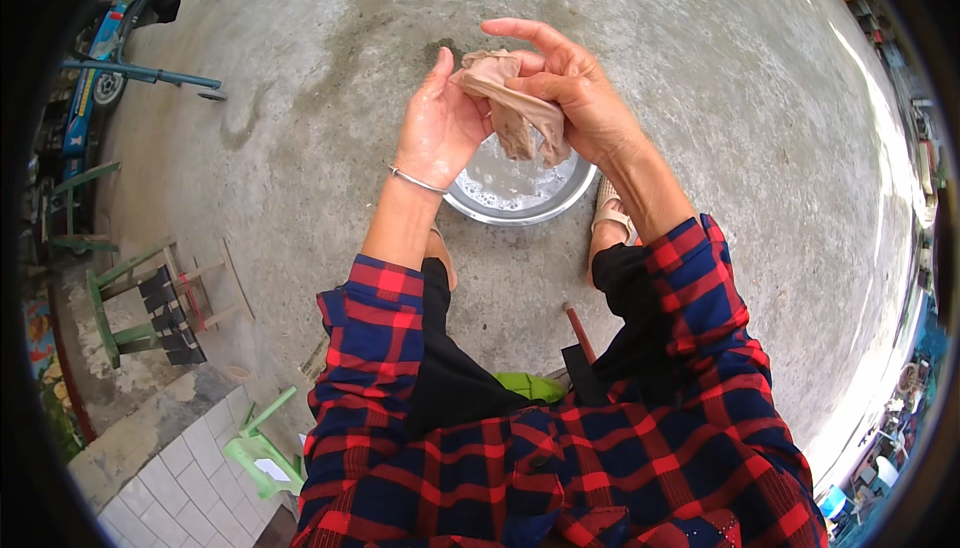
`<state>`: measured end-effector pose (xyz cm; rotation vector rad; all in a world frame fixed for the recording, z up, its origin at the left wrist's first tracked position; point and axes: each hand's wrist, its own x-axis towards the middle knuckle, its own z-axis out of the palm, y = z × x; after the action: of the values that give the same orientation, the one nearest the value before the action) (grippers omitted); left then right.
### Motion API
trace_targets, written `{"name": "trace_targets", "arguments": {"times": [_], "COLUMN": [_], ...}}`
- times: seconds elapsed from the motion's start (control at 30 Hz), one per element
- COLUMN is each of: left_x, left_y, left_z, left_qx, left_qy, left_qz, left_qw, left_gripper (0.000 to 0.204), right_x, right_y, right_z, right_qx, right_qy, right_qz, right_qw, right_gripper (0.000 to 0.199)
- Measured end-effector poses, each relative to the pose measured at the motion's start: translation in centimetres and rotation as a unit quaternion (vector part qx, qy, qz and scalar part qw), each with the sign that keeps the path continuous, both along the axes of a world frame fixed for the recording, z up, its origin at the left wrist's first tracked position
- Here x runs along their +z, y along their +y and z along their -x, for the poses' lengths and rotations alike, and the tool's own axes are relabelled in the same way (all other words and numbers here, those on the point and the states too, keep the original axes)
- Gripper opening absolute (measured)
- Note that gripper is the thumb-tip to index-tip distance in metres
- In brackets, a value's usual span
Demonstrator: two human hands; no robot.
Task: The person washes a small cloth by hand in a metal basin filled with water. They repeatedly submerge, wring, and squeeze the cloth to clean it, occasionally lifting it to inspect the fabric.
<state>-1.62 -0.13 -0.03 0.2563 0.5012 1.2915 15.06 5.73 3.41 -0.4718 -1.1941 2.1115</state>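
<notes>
A wet, thin beige cloth (510,108) is stretched between my hands, its loose ends hanging down; dark patches mark its lower part. My right hand (565,93) pinches it between thumb and fingers, the index finger reaching out above. At the cloth's left end is my left hand (440,128), palm turned up and thumb apart, with its fingers curled in and partly hidden by the cloth. Water glistens on this palm. Directly below both hands stands a round metal basin (525,216) holding sudsy water (510,176). The cloth partly covers the basin.
Damp patches mark the concrete floor (330,98). My sandalled foot (610,213) is right of the basin. Leftward stand a wooden-framed chair (125,338), a green plastic stool (265,453) and a blue wheeled frame (150,75). Assorted items line the right edge.
</notes>
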Motion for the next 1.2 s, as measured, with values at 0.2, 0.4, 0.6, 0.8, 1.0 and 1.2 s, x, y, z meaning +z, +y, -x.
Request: {"name": "trace_targets", "arguments": {"times": [0.2,0.4,0.6,0.8,1.0,1.2], "left_x": [-0.1,-0.2,-0.1,-0.2,0.7,0.3], "left_y": [0.0,0.4,0.3,0.3,-0.1,0.6], "left_z": [0.4,2.8,4.2,4.9,4.6,4.3], "left_qx": [0.089,0.162,0.209,0.24,0.233,0.161], "left_qy": [0.105,0.052,0.047,0.043,0.014,-0.025], "left_qz": [-0.015,-0.025,-0.007,-0.004,-0.028,-0.045], "left_qw": [0.99,0.985,0.977,0.97,0.972,0.986], "left_gripper": [0.034,0.03,0.033,0.034,0.032,0.032], "right_x": [-1.0,0.0,-1.4,-1.7,-2.0,-3.8], "right_y": [0.7,0.5,1.5,1.8,0.5,0.1], "right_z": [-0.3,-0.7,-2.1,-1.8,-0.8,-0.5], "right_qx": [-0.038,-0.002,0.036,-0.027,0.023,0.045], "right_qy": [-0.075,-0.158,-0.209,-0.096,-0.242,-0.366], "right_qz": [-0.011,0.007,-0.015,0.11,0.106,-0.083], "right_qw": [0.996,0.987,0.977,0.989,0.964,0.926], "right_gripper": [0.04,0.028,0.016,0.015,0.015,0.032]}}
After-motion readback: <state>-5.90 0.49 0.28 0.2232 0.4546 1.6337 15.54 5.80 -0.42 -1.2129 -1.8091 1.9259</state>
